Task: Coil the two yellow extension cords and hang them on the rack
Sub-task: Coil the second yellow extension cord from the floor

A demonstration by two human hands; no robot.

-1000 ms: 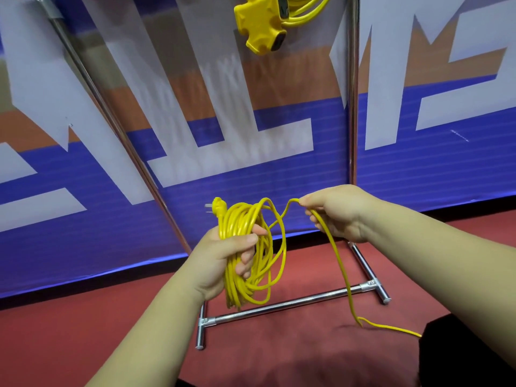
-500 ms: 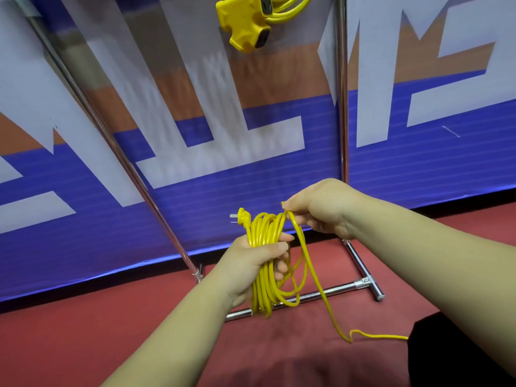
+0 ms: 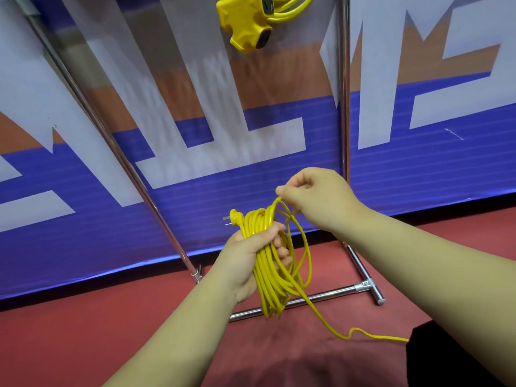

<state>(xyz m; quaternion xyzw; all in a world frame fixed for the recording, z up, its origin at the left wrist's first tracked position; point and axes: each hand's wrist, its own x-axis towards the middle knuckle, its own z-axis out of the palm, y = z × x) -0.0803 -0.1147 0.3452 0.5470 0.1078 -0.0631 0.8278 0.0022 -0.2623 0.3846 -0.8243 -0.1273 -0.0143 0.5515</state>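
Background: a banner (image 3: 83, 191) in blue, white and orange fills the whole width behind your work area. Below it runs a red floor (image 3: 83, 344).

The rack (image 3: 345, 107) stands directly in front of the banner. It is chrome tubing: one upright on the right, a second post leaning away to the upper left, and a base bar lying on the floor between your arms.

A dark shape (image 3: 460, 356) sits at the lower right edge; what it is cannot be told.

Hung cord (image 3: 290, 12): it is at the top edge of the view, between the rack's posts. Its yellow socket block (image 3: 245, 20) dangles below the loops. The point of attachment is out of frame.

Your left hand (image 3: 248, 255) is wrapped fully round the coil (image 3: 266, 280). The thumb lies across the front and the fingers curl in from the right side. You hold the bundle near its upper end. A short bend of loops stands above your fist, and the longer part hangs below it, in front of the base bar.

Your right hand (image 3: 315, 196) is just above and to the right of the coil. Thumb and forefinger pinch the loose strand (image 3: 377, 337) at the top of its arc. The other fingers are curled in.

From that pinch the strand drops past the right side of the coil. It crosses the base bar and trails along the floor to the dark shape.

The plug (image 3: 234, 216) sticks out at the coil's top left, just above your left thumb, with its prongs pointing left.
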